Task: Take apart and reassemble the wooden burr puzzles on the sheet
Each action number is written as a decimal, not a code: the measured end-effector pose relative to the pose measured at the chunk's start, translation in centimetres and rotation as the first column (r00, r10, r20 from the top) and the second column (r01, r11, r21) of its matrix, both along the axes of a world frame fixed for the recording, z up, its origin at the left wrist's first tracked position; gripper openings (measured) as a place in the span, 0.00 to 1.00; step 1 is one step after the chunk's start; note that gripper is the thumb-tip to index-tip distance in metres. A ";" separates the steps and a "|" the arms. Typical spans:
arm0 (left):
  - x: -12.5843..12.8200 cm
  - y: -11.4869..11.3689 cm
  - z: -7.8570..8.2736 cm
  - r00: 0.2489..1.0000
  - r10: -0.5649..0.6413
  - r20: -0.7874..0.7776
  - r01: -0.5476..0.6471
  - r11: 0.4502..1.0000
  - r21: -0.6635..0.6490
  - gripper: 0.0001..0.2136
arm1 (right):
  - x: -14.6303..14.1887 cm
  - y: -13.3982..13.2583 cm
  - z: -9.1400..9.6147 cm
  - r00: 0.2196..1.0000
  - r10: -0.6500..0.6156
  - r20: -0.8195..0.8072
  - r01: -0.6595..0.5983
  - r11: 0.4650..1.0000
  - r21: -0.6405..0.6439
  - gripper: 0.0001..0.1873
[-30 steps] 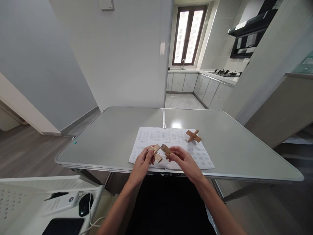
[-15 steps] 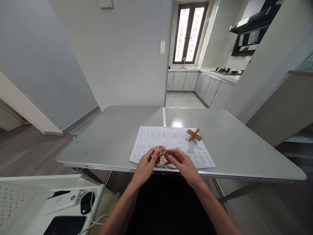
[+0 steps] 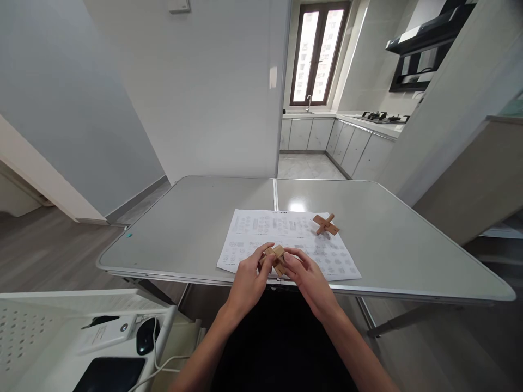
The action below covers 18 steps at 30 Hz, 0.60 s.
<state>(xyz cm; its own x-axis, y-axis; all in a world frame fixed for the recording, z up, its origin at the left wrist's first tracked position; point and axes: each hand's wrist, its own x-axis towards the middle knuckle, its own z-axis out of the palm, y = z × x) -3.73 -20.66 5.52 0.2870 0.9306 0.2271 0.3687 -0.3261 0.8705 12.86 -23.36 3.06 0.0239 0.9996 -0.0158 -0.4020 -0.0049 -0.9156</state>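
Observation:
Between my hands, just above the near edge of the paper, is a wooden burr puzzle (image 3: pixel 279 252) of light interlocking blocks. My left hand (image 3: pixel 251 274) pinches it from the left with thumb and fingers. On the other side, my right hand (image 3: pixel 305 274) grips it with bent fingers; parts of the puzzle are hidden behind the fingertips. Under both hands lies a white printed sheet (image 3: pixel 249 231) covered in rows of small diagrams. A cross of joined wooden pieces (image 3: pixel 326 224), darker brown, rests on the sheet's far right corner.
The sheet lies on a grey folding table (image 3: pixel 183 228) with a metal rim and a centre seam. At lower left stands a white basket (image 3: pixel 81 298) holding a black mouse (image 3: pixel 146 336), a white box (image 3: pixel 108 333) and a cable (image 3: pixel 156 354).
The burr puzzle has been turned in my hands; the dark mark on its top block no longer shows. Both hands still hold it, the fingers slightly shifted.

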 end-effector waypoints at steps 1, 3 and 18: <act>0.2 -0.1 -0.1 1.000 0.014 0.001 -0.014 1.000 0.017 0.21 | -0.3 0.0 -0.2 0.999 -0.023 -0.034 0.023 1.000 0.006 0.19; 0.6 -0.2 -0.1 0.999 0.035 0.001 -0.035 0.999 0.041 0.20 | -1.0 -0.2 -0.6 0.992 -0.068 -0.104 0.070 0.997 0.011 0.19; 1.1 -0.6 0.1 0.998 0.025 -0.049 -0.024 0.999 0.023 0.21 | -0.4 -0.4 -0.6 0.998 -0.023 -0.065 0.025 0.999 0.040 0.21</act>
